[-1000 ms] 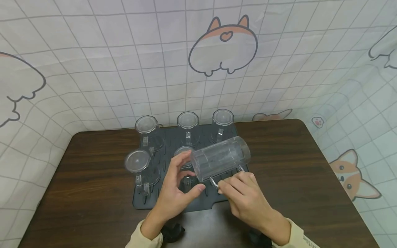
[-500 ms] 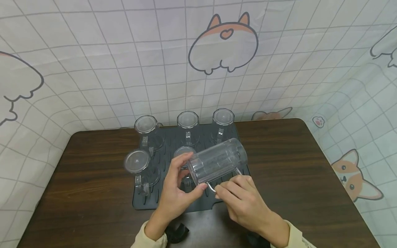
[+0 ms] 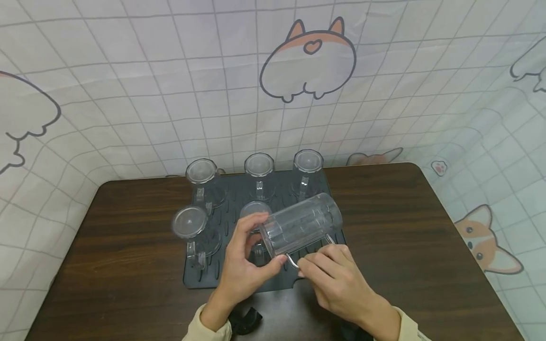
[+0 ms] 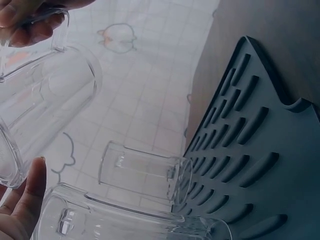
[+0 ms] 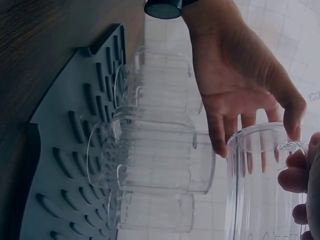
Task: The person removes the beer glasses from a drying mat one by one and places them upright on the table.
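On the wooden table (image 3: 123, 246), two upturned glass mugs (image 3: 189, 221) stand at the left of a grey ridged drying mat (image 3: 279, 283); next, the left hand (image 3: 242, 265) holds one end of a tilted glass mug (image 3: 300, 225) between spread thumb and fingers; two middle mugs (image 3: 259, 165) stand behind; the tilted mug is above the mat, before a back-right mug (image 3: 308, 161); the right hand (image 3: 334, 274) grips its handle (image 3: 291, 261), fingers curled together.

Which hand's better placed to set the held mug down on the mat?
Probably the right hand: it grips the held mug by the handle. The left hand only spans one end, close to an upturned mug on the mat, so likely has less room.
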`<action>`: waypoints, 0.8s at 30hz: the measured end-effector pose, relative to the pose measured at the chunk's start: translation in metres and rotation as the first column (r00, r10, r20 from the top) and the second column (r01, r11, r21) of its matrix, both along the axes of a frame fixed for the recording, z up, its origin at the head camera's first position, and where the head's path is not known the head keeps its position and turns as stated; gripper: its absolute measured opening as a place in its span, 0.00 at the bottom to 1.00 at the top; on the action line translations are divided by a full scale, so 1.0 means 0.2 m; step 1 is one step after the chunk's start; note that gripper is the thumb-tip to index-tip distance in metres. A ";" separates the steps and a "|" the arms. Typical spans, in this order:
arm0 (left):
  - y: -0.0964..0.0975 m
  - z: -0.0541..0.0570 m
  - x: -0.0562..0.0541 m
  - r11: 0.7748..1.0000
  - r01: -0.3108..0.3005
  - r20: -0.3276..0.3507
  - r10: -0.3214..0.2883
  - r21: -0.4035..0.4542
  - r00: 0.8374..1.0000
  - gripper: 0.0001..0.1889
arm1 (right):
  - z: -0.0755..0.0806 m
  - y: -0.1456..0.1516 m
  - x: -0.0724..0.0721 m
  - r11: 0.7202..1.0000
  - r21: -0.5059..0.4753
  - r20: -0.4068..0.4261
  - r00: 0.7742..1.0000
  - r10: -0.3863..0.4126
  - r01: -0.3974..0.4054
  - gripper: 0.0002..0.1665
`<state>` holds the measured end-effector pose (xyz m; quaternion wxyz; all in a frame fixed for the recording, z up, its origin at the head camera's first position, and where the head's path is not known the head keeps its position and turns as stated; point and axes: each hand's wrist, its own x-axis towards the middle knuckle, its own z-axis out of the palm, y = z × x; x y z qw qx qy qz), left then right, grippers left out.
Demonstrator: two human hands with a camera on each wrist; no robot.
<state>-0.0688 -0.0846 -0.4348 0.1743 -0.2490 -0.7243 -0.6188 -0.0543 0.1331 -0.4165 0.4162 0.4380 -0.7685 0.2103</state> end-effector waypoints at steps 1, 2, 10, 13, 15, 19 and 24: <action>0.00 0.00 0.00 1.000 -0.002 -0.005 0.002 0.003 1.000 0.40 | 0.00 0.00 0.00 1.000 -0.002 -0.002 1.000 0.006 -0.006 0.18; 0.00 0.00 0.00 1.000 -0.003 -0.012 0.003 0.007 1.000 0.40 | 0.00 0.00 0.00 1.000 -0.006 -0.002 1.000 0.011 -0.011 0.18; 0.01 -0.01 -0.01 0.998 -0.008 -0.096 0.015 0.067 0.995 0.36 | 0.00 0.00 -0.02 0.999 -0.036 -0.035 0.999 0.038 -0.039 0.19; 0.01 -0.01 -0.01 0.996 -0.024 -0.124 0.035 0.086 0.992 0.35 | 0.02 -0.01 -0.02 0.997 -0.055 -0.036 0.998 0.057 -0.059 0.18; 0.01 -0.01 -0.01 0.995 -0.037 -0.140 0.049 0.089 0.989 0.35 | 0.03 -0.01 -0.02 0.992 -0.089 -0.041 0.996 0.084 -0.088 0.16; 0.01 0.00 -0.01 0.994 -0.046 -0.157 0.061 0.095 0.986 0.35 | 0.09 -0.01 -0.04 0.956 -0.219 -0.090 0.979 0.181 -0.196 0.14; 0.01 0.02 -0.02 0.992 -0.017 -0.158 0.037 0.125 0.987 0.36 | 0.15 0.00 -0.06 0.807 -0.486 -0.101 0.938 0.331 -0.337 0.22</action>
